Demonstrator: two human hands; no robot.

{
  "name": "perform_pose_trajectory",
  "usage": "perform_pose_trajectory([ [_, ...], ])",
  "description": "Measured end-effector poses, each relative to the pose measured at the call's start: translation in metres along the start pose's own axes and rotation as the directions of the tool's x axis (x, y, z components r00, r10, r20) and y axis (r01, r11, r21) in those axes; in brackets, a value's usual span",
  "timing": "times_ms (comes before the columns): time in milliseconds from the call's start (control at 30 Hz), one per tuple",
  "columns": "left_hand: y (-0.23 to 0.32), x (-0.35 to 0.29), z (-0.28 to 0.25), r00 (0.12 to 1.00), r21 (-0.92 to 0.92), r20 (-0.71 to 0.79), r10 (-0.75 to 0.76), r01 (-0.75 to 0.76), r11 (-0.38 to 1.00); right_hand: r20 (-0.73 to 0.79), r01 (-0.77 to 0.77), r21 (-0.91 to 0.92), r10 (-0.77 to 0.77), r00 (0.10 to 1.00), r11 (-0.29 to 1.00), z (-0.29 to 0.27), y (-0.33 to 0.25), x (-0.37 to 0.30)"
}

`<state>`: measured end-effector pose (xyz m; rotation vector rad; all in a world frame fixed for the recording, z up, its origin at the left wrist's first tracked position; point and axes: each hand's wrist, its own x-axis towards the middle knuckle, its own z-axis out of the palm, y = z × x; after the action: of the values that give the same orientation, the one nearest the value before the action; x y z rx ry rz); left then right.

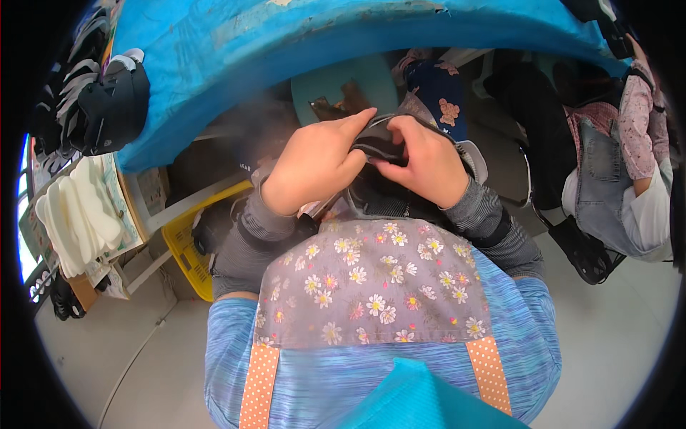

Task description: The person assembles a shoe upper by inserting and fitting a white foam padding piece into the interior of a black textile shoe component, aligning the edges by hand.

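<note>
Over my lap, both hands work on a black shoe upper (377, 194) with a grey-edged, curved opening. My left hand (311, 166) grips its left side, index finger stretched along the rim and thumb bent beneath. My right hand (431, 159) pinches the opposite edge between thumb and bent fingers. The opening lies between the two hands, and much of the upper is hidden behind my fingers. A flowered apron (371, 282) covers my front just below it.
A blue-covered table (236, 79) curves ahead, with black shoe parts (114, 107) stacked at its left. White insoles (82, 214) stand on the left shelf. A yellow crate (187, 254) sits under the table. To the right, another person (604, 157) sits close by.
</note>
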<state>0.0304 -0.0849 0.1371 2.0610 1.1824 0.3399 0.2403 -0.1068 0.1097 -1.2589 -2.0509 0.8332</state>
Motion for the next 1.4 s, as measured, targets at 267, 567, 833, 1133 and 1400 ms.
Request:
perform_pose_trajectory([
  [267,0.001,-0.002,0.004,0.999,0.019,-0.041,0.033,-0.033,0.999,0.344,0.333,-0.178,-0.259,0.903,0.926,0.016,-0.007,-0.017],
  [567,0.0,-0.007,-0.005,1.0,-0.111,0.003,0.011,-0.011,0.994,-0.024,0.186,-0.296,-0.201,0.979,0.937,0.002,0.009,0.002],
  [833,0.003,-0.007,-0.002,0.998,-0.023,-0.034,0.047,-0.048,0.999,-0.098,0.129,-0.248,-0.157,0.983,0.96,0.011,0.011,0.008],
  [1133,-0.001,-0.008,-0.002,0.999,-0.025,0.051,-0.005,0.006,1.0,0.002,0.289,-0.332,-0.306,0.952,0.898,0.004,0.005,0.003],
  [1400,0.002,-0.013,-0.009,0.994,-0.104,0.109,0.009,0.002,0.995,-0.069,0.369,-0.345,-0.416,0.907,0.863,0.002,0.009,0.0],
])
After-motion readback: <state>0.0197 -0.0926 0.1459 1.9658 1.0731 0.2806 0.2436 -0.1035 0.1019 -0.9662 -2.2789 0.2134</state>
